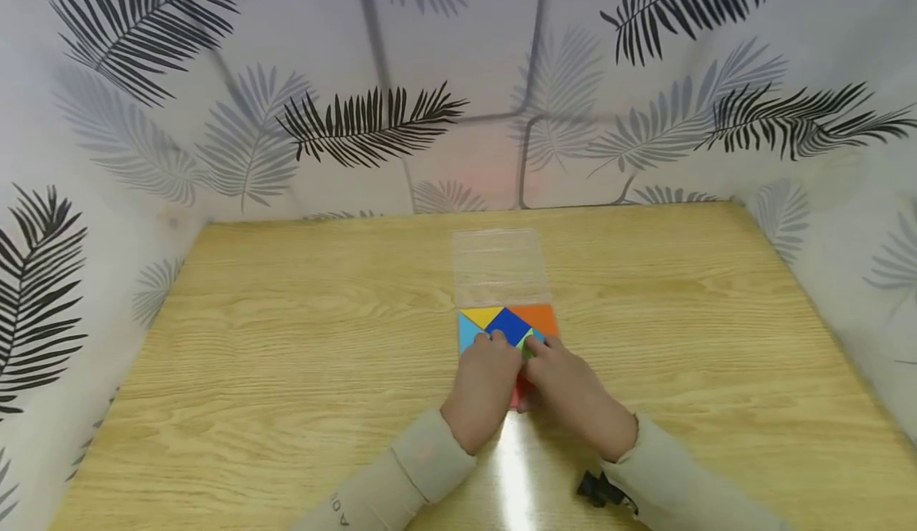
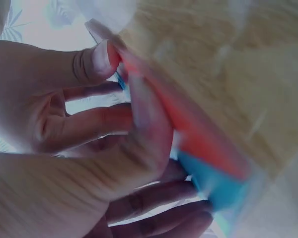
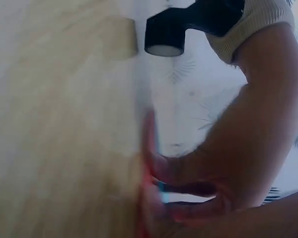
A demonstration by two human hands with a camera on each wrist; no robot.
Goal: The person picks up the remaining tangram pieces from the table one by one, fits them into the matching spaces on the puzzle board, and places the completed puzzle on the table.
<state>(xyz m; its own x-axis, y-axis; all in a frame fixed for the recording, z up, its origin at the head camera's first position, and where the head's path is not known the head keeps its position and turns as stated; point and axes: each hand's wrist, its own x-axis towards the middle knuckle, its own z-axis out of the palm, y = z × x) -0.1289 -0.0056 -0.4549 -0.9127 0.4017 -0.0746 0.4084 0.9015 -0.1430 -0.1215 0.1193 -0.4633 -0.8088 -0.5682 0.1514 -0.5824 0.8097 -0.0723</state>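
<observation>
A square tangram (image 1: 507, 324) of blue, yellow, orange, light blue, green and red pieces lies in front of me on the table. From its far edge a clear plastic flap (image 1: 500, 268) stretches away. My left hand (image 1: 487, 380) grips the near left part of the tangram, fingers over the top. Beside it, my right hand (image 1: 573, 388) grips the near right part. Red and teal pieces (image 2: 211, 181) show past the thumbs in the left wrist view. The right wrist view catches a red edge (image 3: 148, 134) almost side-on, blurred. The hands hide the near pieces.
The wood-grain table (image 1: 301, 340) extends around the tangram. Behind it hangs a pale cloth (image 1: 458, 165) with a leaf print, also along both sides. A small black wrist camera (image 1: 602, 490) sits by the right sleeve (image 1: 680, 475).
</observation>
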